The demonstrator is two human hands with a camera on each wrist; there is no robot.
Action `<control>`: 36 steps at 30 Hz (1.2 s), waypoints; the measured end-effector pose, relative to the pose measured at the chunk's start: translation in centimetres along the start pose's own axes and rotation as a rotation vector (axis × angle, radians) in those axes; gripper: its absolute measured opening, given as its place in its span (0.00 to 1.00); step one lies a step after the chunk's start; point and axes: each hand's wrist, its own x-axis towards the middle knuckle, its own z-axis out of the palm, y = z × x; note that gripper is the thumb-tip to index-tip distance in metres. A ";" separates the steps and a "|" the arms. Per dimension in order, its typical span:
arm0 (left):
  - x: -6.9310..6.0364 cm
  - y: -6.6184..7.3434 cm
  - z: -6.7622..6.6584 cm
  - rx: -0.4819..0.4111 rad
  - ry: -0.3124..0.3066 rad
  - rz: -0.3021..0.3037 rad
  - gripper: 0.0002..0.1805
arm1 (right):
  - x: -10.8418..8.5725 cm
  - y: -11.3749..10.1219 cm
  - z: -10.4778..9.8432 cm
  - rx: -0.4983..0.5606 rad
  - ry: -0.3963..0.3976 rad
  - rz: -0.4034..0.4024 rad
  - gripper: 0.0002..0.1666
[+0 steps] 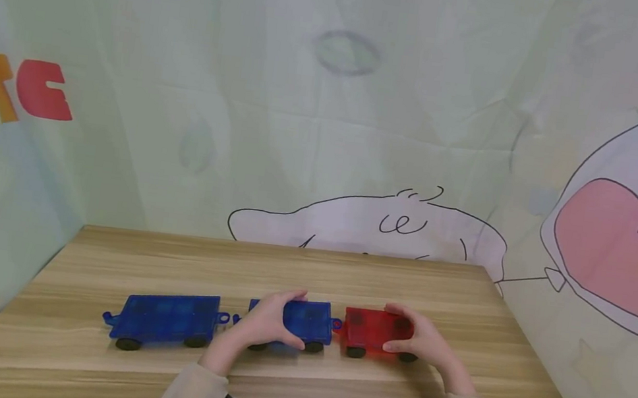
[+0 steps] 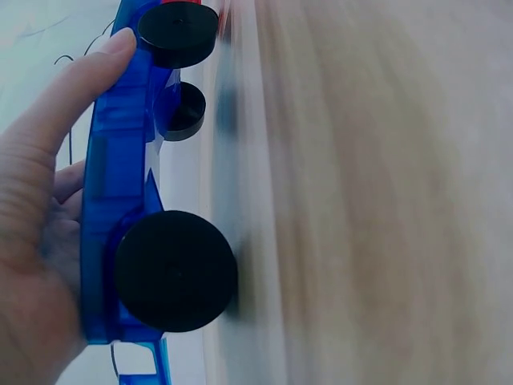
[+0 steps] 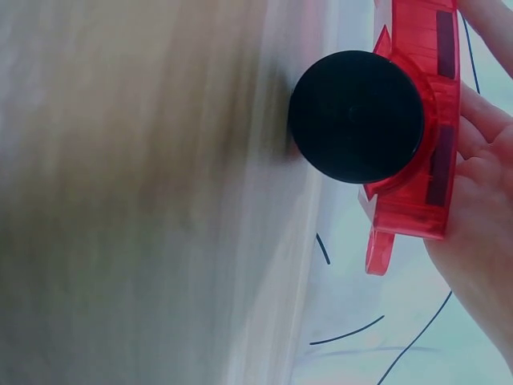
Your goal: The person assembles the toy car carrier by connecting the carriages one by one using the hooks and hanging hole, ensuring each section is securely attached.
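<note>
A small blue toy train car stands on its black wheels in the middle of the row. My left hand grips it across its width, thumb on the near side. To its right is a red toy train car, held by my right hand between thumb and fingers at its right end. The blue car's ring meets the red car's coupling between them; whether they are hooked, I cannot tell. In the left wrist view, the thumb presses on the blue car's side. A red ring shows below the red car in the right wrist view.
A longer blue toy train car stands at the left, its ring close to the small blue car's hook. All rest on a wood-grain table. A printed cloth backdrop rises behind the table and along both sides.
</note>
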 end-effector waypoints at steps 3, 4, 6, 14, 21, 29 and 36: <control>0.0 0.0 0.0 0.007 -0.004 0.000 0.52 | 0.0 0.0 0.0 -0.002 0.002 0.004 0.45; 0.0 0.1 0.0 0.009 -0.006 0.002 0.52 | 0.0 0.0 0.0 -0.003 0.003 0.007 0.45; 0.0 0.1 -0.1 0.013 -0.009 0.010 0.52 | 0.0 0.0 0.0 0.001 0.004 0.011 0.45; 0.1 0.0 -0.2 0.022 -0.026 0.023 0.52 | -0.1 -0.2 0.0 0.020 0.000 0.012 0.45; 0.1 0.0 -0.2 0.036 -0.035 0.009 0.52 | -0.1 -0.1 0.0 0.017 -0.001 0.004 0.45; 0.1 0.1 0.0 0.050 -0.046 -0.006 0.52 | -0.1 -0.2 -0.2 0.005 -0.006 0.008 0.45; 0.1 0.4 0.0 0.072 -0.053 -0.013 0.52 | -0.1 -0.3 -0.3 -0.008 -0.015 0.002 0.46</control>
